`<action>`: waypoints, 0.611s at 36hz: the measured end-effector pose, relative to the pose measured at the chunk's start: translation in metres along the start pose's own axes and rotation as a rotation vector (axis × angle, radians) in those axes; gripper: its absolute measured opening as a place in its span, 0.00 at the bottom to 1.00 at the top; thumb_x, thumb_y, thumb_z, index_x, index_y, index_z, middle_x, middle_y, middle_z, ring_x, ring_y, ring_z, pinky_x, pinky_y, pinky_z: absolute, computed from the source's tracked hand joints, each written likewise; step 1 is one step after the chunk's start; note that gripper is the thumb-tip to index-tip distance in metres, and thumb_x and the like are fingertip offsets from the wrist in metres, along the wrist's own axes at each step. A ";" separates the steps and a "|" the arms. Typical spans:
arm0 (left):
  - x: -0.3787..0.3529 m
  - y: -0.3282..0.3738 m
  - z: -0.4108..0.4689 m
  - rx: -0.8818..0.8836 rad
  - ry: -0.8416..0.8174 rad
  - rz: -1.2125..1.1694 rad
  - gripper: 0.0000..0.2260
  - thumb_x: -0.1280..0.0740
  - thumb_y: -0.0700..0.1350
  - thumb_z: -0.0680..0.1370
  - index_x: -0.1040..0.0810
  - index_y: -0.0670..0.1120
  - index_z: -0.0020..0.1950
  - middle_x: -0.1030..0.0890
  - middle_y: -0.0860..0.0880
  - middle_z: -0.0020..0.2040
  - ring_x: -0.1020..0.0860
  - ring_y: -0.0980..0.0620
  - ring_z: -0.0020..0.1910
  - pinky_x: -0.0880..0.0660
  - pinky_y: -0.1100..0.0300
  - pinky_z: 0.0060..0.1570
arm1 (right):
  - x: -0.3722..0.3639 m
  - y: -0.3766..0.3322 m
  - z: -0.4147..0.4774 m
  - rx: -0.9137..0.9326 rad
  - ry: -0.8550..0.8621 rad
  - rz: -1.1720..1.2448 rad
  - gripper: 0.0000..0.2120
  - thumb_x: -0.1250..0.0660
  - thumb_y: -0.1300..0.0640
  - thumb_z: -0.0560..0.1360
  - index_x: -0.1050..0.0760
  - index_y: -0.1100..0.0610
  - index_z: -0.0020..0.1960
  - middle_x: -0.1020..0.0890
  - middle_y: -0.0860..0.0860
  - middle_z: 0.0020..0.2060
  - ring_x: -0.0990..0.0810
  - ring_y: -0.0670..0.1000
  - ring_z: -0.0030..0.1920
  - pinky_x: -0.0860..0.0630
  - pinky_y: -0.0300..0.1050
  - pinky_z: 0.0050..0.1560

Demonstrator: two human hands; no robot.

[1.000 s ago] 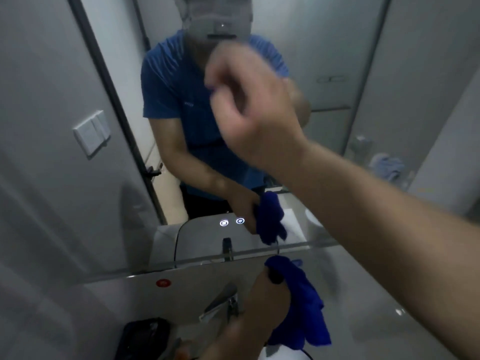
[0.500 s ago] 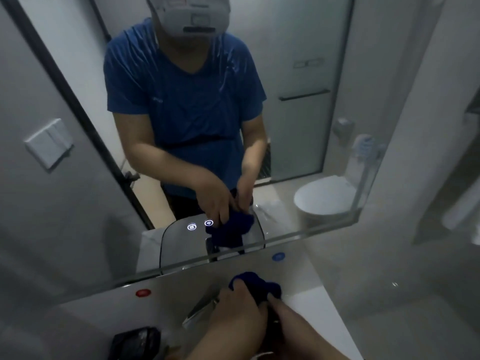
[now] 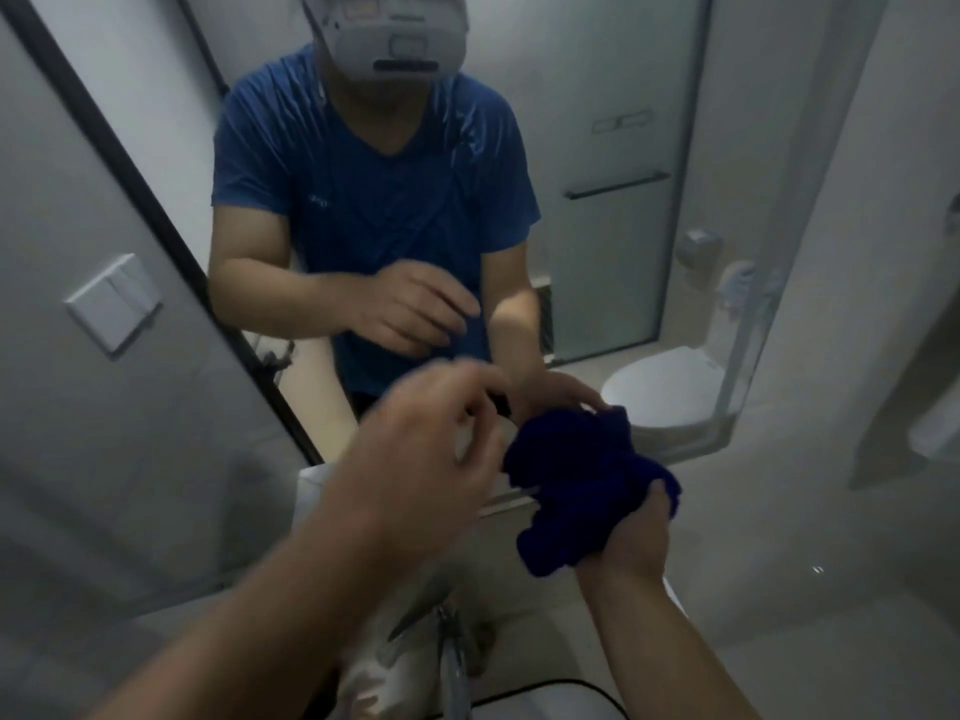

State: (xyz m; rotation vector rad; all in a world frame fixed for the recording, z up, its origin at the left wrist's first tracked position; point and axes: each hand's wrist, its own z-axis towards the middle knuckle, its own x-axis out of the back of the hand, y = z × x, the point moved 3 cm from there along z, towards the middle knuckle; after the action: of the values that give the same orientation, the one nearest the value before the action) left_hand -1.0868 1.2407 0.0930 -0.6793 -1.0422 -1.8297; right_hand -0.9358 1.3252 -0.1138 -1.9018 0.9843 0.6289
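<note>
Cloth (image 3: 582, 480) bunched in the right hand (image 3: 631, 543).
The right hand grips the cloth from below, before the mirror (image 3: 597, 70); the left hand (image 3: 431, 459), loosely curled and empty, is just beside it, above the faucet (image 3: 452, 646). Half a second ago both hands held it lower.

Two hands are showing near: one left hand (image 3: 431, 459), one right hand (image 3: 634, 532). One blue cloth (image 3: 582, 485), one faucet (image 3: 447, 646), one wall switch (image 3: 111, 302) and one toilet (image 3: 670, 387) are showing.
</note>
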 end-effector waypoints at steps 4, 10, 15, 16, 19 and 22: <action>0.061 0.005 0.064 -0.373 0.317 0.242 0.06 0.32 0.40 0.78 0.16 0.44 0.51 0.17 0.49 0.49 0.22 0.48 0.48 0.23 0.46 0.52 | 0.007 -0.018 0.011 0.164 0.126 0.017 0.19 0.43 0.43 0.83 0.21 0.49 0.66 0.11 0.55 0.56 0.13 0.58 0.55 0.19 0.56 0.51; 0.074 0.011 0.107 -0.538 0.495 0.652 0.03 0.31 0.41 0.73 0.19 0.46 0.46 0.18 0.47 0.47 0.23 0.39 0.48 0.31 0.44 0.50 | -0.005 0.018 0.004 -0.045 0.099 -0.099 0.20 0.45 0.66 0.79 0.28 0.56 0.69 0.17 0.58 0.57 0.18 0.57 0.53 0.22 0.53 0.49; 0.069 0.006 0.115 -0.630 0.545 0.765 0.03 0.31 0.43 0.74 0.19 0.45 0.46 0.18 0.44 0.46 0.21 0.38 0.47 0.32 0.44 0.50 | -0.010 0.071 -0.011 -0.098 -0.108 -0.465 0.13 0.46 0.75 0.81 0.24 0.74 0.58 0.16 0.69 0.50 0.16 0.64 0.51 0.18 0.65 0.58; 0.067 0.004 0.116 -0.632 0.552 0.782 0.04 0.31 0.44 0.74 0.20 0.45 0.46 0.18 0.44 0.47 0.21 0.38 0.47 0.32 0.44 0.50 | -0.004 0.083 -0.010 -0.110 -0.135 -0.508 0.12 0.44 0.75 0.82 0.26 0.70 0.60 0.17 0.68 0.53 0.17 0.63 0.53 0.18 0.66 0.60; 0.066 0.001 0.117 -0.622 0.563 0.818 0.05 0.31 0.46 0.74 0.21 0.45 0.46 0.18 0.43 0.47 0.21 0.38 0.48 0.32 0.44 0.51 | 0.003 0.102 -0.011 -0.127 -0.311 -0.517 0.15 0.33 0.68 0.83 0.29 0.63 0.68 0.14 0.62 0.53 0.13 0.58 0.51 0.15 0.55 0.51; 0.065 0.000 0.118 -0.613 0.557 0.835 0.06 0.32 0.46 0.74 0.21 0.45 0.47 0.19 0.43 0.48 0.21 0.38 0.49 0.32 0.43 0.52 | 0.001 0.107 -0.013 -0.194 -0.423 -0.423 0.29 0.26 0.53 0.77 0.31 0.54 0.75 0.12 0.56 0.60 0.13 0.57 0.60 0.15 0.54 0.55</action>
State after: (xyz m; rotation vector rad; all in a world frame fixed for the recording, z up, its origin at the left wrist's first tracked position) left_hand -1.1125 1.3154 0.2019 -0.7353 0.1989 -1.4122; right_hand -1.0238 1.2817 -0.1589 -1.9508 0.2485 0.8445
